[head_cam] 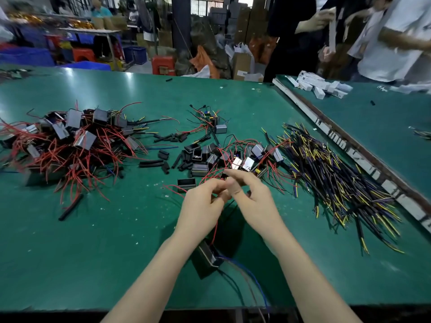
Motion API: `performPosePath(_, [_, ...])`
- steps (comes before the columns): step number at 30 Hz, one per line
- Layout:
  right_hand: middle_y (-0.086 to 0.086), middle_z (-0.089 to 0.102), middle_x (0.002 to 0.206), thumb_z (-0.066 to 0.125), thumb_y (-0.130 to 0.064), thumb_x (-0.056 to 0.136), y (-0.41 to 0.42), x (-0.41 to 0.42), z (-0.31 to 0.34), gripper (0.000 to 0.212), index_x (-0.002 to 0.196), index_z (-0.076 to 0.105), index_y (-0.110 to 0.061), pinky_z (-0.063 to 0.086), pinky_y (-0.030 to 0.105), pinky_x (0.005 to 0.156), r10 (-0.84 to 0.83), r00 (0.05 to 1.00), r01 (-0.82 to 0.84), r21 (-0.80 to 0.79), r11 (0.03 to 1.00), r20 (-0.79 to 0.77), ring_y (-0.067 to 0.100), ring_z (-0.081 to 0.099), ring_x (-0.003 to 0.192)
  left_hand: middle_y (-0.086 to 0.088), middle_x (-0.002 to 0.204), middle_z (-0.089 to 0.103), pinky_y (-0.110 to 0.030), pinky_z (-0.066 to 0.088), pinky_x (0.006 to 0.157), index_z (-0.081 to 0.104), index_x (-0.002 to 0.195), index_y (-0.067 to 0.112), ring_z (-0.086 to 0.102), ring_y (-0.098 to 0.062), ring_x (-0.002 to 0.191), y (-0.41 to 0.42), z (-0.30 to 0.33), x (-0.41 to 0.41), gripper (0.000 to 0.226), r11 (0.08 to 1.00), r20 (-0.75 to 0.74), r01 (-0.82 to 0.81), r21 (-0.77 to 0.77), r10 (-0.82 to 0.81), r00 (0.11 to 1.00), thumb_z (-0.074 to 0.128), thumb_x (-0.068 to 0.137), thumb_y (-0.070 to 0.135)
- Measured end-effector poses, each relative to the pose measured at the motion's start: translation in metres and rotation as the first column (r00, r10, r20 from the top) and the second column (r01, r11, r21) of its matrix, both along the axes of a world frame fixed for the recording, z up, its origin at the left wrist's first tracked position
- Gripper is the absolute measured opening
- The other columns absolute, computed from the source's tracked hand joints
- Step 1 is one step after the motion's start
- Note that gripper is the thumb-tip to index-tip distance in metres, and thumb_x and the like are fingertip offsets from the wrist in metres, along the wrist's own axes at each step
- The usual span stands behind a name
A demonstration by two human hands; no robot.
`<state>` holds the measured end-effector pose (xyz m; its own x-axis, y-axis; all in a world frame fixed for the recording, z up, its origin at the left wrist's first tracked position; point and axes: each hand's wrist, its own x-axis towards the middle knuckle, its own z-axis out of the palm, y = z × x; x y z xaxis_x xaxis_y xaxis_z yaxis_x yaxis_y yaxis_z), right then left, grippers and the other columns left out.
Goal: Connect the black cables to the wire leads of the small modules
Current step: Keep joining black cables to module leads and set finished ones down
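Your green table (116, 229) carries three heaps: finished modules (70, 141) far left, black cables (338, 183) right, loose modules (233, 159) just beyond your hands. The module in work (206, 257) hangs unsupported between your forearms; its weight may pull the red lead (215, 229) free. Your left hand (203, 206) and right hand (254, 201) both pinch wire ends together; the joint itself is hidden
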<state>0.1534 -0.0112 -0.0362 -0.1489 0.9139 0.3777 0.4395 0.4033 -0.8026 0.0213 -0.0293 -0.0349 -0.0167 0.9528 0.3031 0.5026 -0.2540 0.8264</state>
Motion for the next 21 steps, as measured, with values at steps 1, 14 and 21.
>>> performPosePath(1, [-0.018, 0.060, 0.104, 0.053, -0.040, 0.092, 0.000, 0.000, -0.001, 0.022, 0.111, 0.063, -0.034, 0.039, 0.011, 0.083, 0.033, 0.999, -0.033, 0.005, 0.999, -0.007, -0.002, 0.052, 0.101, 0.025, 0.066, 0.059, -0.003, 0.037, 0.061, 0.069, 0.093, 0.025, 0.053, 0.014, 0.062, 0.000, -0.001, 0.000, 0.019, 1.000, -0.024, 0.002, 0.013, -0.002, 1.000, 0.061, 0.085, 0.010])
performPosePath(14, [-0.019, 0.066, 0.076, 0.066, -0.036, 0.085, 0.002, 0.011, -0.012, 0.007, 0.080, 0.063, -0.032, 0.039, 0.012, 0.067, -0.053, 0.983, 0.040, -0.078, 0.996, -0.173, -0.005, 0.055, 0.070, 0.017, 0.079, 0.070, -0.015, 0.043, 0.077, 0.062, 0.104, 0.033, 0.062, 0.002, 0.081, 0.000, -0.009, -0.010, 0.022, 0.997, 0.021, 0.077, -0.003, -0.077, 0.997, 0.068, 0.086, 0.022])
performPosePath(21, [-0.008, 0.056, 0.083, 0.054, -0.026, 0.096, 0.005, 0.006, -0.017, 0.015, 0.088, 0.058, -0.013, 0.039, 0.034, 0.075, -0.285, 0.955, 0.270, 0.161, 0.949, 0.080, 0.020, 0.052, 0.085, 0.012, 0.067, 0.069, -0.014, 0.041, 0.063, 0.070, 0.079, 0.027, 0.058, 0.001, 0.064, 0.005, -0.005, -0.009, 0.010, 0.990, 0.000, 0.130, -0.060, -0.130, 0.991, 0.065, 0.087, 0.030])
